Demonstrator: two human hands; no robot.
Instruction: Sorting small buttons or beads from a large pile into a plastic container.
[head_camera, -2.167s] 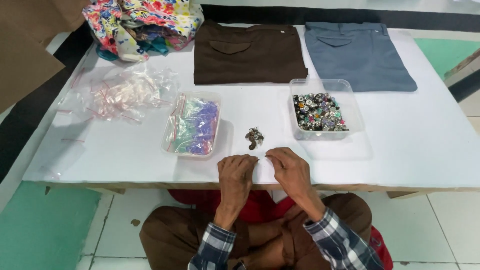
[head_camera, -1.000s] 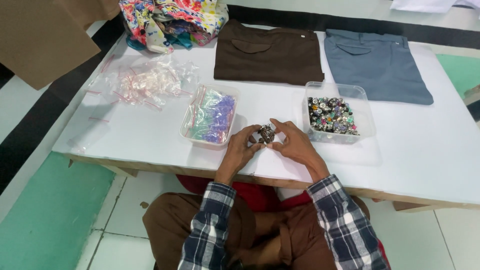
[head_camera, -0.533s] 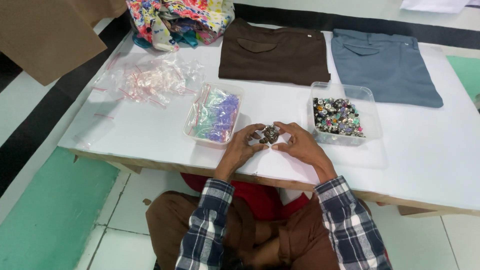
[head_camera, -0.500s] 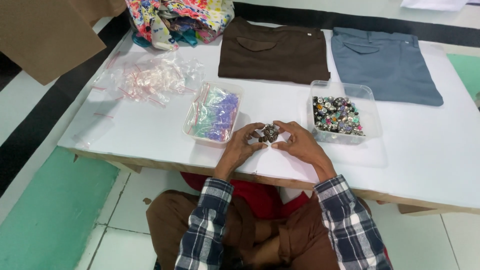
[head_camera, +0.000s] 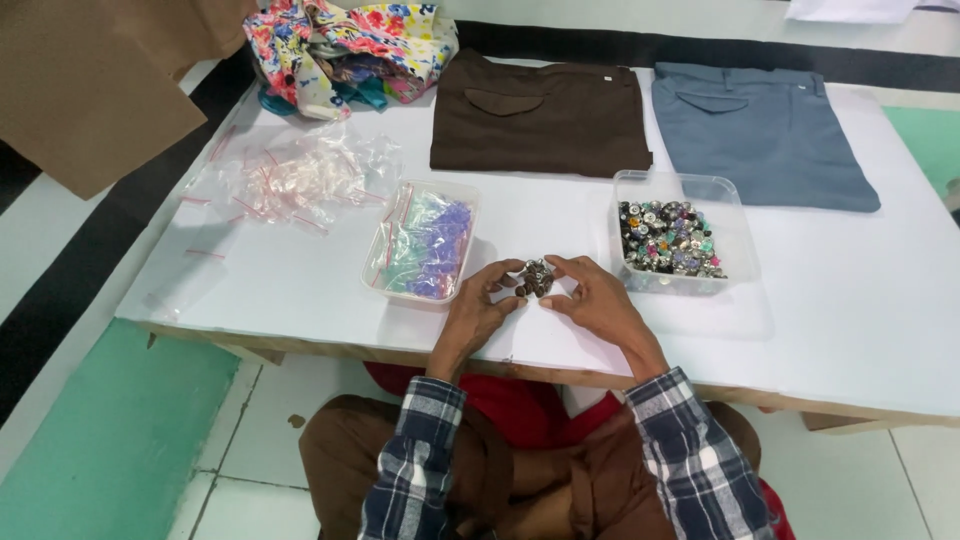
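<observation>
the left hand (head_camera: 478, 310) and right hand (head_camera: 597, 300) meet at the table's (head_camera: 850, 300) near edge, fingertips pinching a small pile of dark buttons (head_camera: 535, 279) between them. a clear tub of mixed buttons (head_camera: 668, 238) sits at two o'clock, a tub of little bags (head_camera: 424, 240) at ten o'clock.

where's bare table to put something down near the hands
Bare white table right of the clear tub of mixed buttons, below the grey-blue trousers. Another patch left of the tub of small bags. Crowded between the tubs: both hands and a button cluster.
</observation>
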